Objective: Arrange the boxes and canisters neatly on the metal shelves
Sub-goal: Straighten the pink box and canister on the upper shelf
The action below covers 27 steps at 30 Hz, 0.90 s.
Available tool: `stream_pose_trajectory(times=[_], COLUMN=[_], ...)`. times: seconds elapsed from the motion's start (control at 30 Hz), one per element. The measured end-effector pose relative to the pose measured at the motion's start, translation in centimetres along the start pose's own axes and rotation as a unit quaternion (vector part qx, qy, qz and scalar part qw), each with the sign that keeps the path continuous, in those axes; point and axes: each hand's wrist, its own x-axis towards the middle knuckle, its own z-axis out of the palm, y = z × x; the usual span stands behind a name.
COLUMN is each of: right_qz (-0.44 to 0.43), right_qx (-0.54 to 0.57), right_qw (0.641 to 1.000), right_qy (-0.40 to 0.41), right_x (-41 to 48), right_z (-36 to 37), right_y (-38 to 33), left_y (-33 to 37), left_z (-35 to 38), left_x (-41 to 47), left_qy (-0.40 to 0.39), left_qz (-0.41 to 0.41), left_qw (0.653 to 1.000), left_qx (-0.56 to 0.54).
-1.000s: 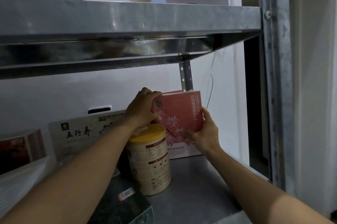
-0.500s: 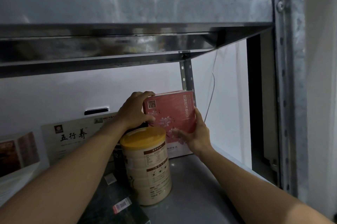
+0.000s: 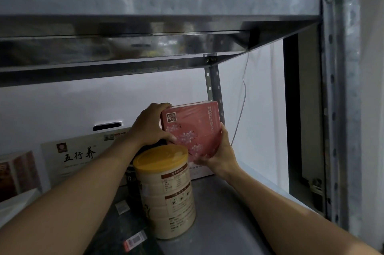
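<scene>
As the left hand (image 3: 149, 126) curls over the 10 o'clock corner of the red box (image 3: 191, 128) and the right hand (image 3: 220, 157) cups its 5 o'clock corner, the box has straightened at 1 o'clock of the canister (image 3: 166, 188), rear of shelf (image 3: 224, 223); placement looks nearly done.

Large black "五行养" on white flat cardboard box (image 3: 80, 157). Vertical "阿胶西洋参", remainder blurred, on pink-red cardboard box with blossom print (image 3: 193, 128). "12" on dark canister (image 3: 130, 180). Label print on cream canister with yellow lid (image 3: 172, 198) too small to read.
</scene>
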Motion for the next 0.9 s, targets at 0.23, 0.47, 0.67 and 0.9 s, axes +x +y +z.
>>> stream_pose_trajectory(times=[0.23,0.47,0.67,0.9], right_qz=[0.026,0.026,0.036,0.047], right_qx=[0.026,0.061,0.077,0.060], right_qw=[0.999,0.998,0.996,0.997], right_qy=[-0.007,0.005,0.010,0.005], right_x=[0.5,0.9,1.3,1.2], right_z=[-0.1,-0.1,-0.1,-0.1], right_y=[1.2,1.5,1.8,1.9], left_y=[0.1,0.1,-0.2,-0.5], left_z=[0.1,0.4,0.7,0.6], left_x=[0.1,0.4,0.7,0.8], left_qy=[0.004,-0.002,-0.002,-0.006], left_qz=[-0.009,-0.008,-0.003,-0.005], left_qw=[1.000,1.000,1.000,1.000], left_qx=[-0.005,-0.011,-0.003,0.006])
